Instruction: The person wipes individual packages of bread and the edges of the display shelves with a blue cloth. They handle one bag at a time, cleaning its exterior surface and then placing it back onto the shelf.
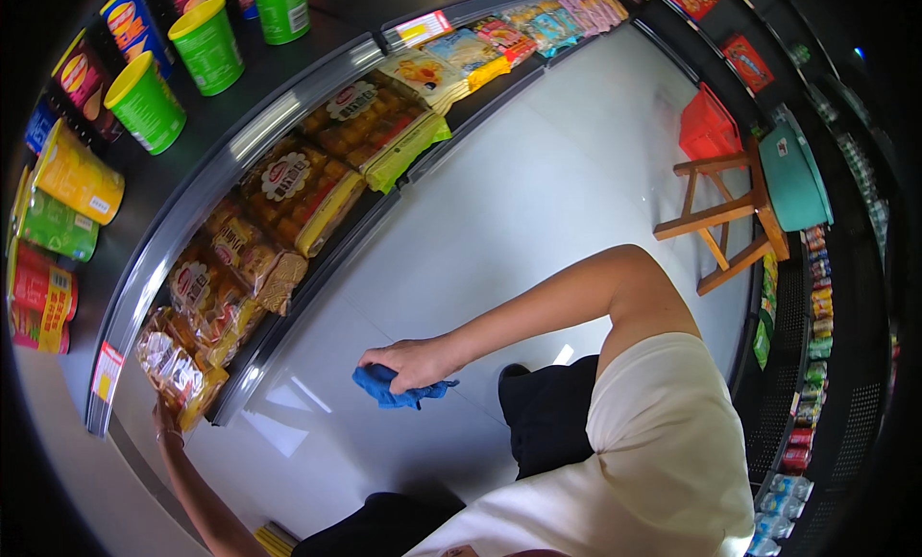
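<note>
My right hand (417, 361) is closed around a crumpled blue cloth (380, 389), held in mid-air above the floor. At the near left end of the low shelf, my left hand (167, 421) grips the lower end of a clear-wrapped bread package (179, 357). Part of the left fingers is hidden by the wrapper. Beside that package lie more bagged breads (200, 286), and larger packs of bread (288, 181) continue along the same shelf.
Above the breads, an upper shelf holds green snack tubs (146, 104) and yellow canisters (81, 178). Flat snack bags (461, 58) lie farther along. A wooden stool (715, 216), teal basin (793, 173) and red basket (709, 123) stand right, by stocked shelving (818, 307).
</note>
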Motion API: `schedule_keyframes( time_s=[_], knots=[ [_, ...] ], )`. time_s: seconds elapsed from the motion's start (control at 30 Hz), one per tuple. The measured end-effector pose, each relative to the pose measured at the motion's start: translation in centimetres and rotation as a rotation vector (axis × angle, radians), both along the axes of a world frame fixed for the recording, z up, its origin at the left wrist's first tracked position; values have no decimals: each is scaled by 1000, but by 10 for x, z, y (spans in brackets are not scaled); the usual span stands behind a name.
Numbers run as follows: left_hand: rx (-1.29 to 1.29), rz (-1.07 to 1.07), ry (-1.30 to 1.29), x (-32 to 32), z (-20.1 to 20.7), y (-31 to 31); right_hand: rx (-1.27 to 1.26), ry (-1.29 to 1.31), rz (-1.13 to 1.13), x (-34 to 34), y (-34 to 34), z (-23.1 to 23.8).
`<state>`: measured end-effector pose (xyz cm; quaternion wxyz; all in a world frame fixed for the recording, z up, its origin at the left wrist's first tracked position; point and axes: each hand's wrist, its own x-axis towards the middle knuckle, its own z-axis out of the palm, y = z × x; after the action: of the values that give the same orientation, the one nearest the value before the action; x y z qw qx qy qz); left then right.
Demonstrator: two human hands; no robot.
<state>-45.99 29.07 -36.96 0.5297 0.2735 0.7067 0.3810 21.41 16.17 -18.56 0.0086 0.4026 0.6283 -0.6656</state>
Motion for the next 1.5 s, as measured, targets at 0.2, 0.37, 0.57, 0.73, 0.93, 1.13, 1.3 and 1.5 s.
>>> schedule_keyframes(
  time_s=[0.2, 0.37, 0.57, 0.73, 0.93, 1.13, 1.3, 1.5],
  knots=[
    [30, 50, -7, -22, -17, -4, 64, -46, -106, -5, 3, -12],
    [24, 78, -336, 13, 10, -24, -83, -59, -134, -1, -3, -10],
    [173, 83, -405, 45, 37, -52, 16, -53, -90, -2, -2, -25],
    [235, 234, -346, 34, 28, -75, -28, -13, -109, -12, 4, -25],
    [253, 253, -463, 36, 45, -105, -63, -46, -158, -14, 6, -25],
    [283, 117, -494, 68, 76, -133, -156, 0, -266, -2, 8, -41],
    [365, -8, -553, 81, 55, -184, -174, 5, -237, -13, 33, -30],
    [69, -303, -711, 254, 131, -160, -96, 113, -781, 23, 76, -29]
  ],
)
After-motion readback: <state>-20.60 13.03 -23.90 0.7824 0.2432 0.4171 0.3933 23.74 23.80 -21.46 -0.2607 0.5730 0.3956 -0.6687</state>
